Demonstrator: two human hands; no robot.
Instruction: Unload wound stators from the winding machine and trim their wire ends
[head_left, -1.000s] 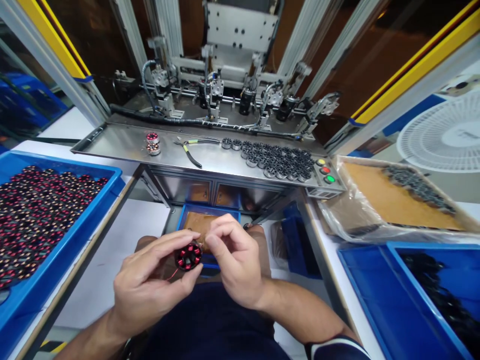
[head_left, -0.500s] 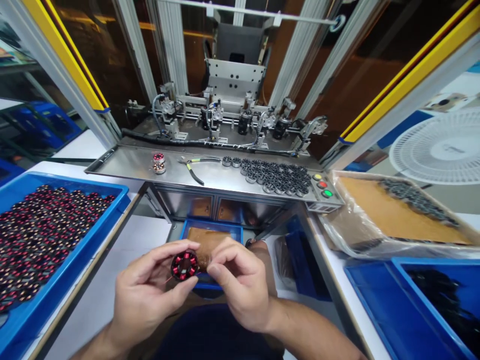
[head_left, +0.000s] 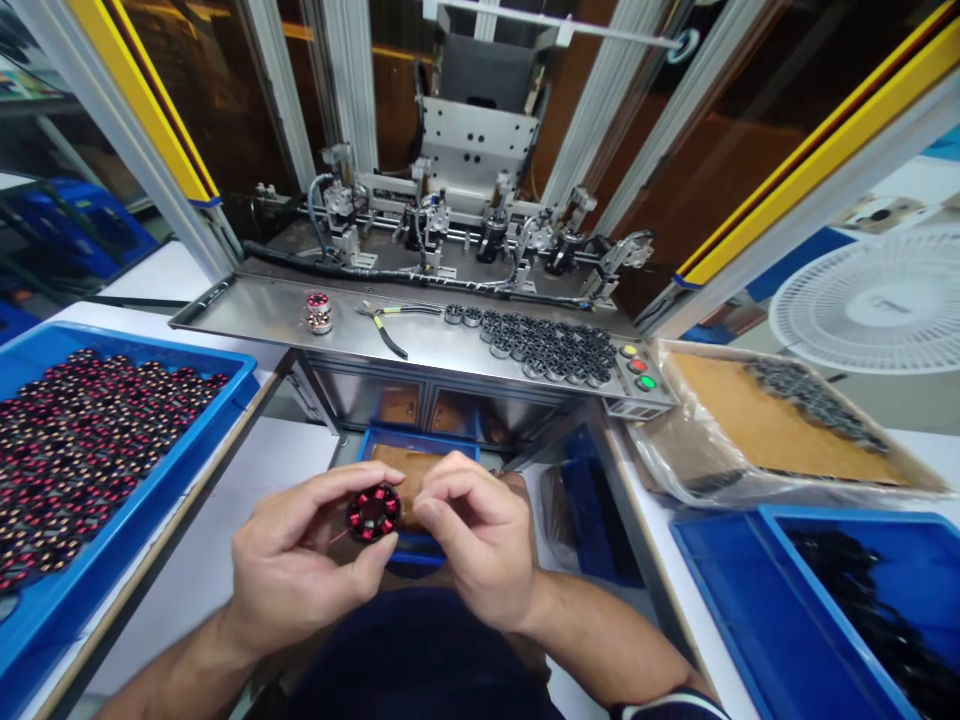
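My left hand [head_left: 304,565] grips a motor stator [head_left: 364,506] by its rim, between the thumb below and fingers above. The stator is a dark ring with red copper windings around an open centre. A thin reddish wire sticks out from its left side, towards my palm. Close by on the right, my right hand [head_left: 480,545] is closed in a pinch, thumb against fingertips, beside the stator's edge. Anything between those fingertips is too small to make out.
Ahead, a steel ledge [head_left: 277,325] carries two stators [head_left: 319,312], pliers [head_left: 386,325], several black rings [head_left: 555,345] and push buttons [head_left: 637,366] before a machine. A blue tray [head_left: 244,372] of stators stands left. Right are a plastic-lined box [head_left: 675,440], a blue bin [head_left: 720,590] and a fan [head_left: 877,300].
Both hands and the stator sit slightly higher in the picture, as the view has shifted a little. The grip on the stator and the right-hand pinch look the same.
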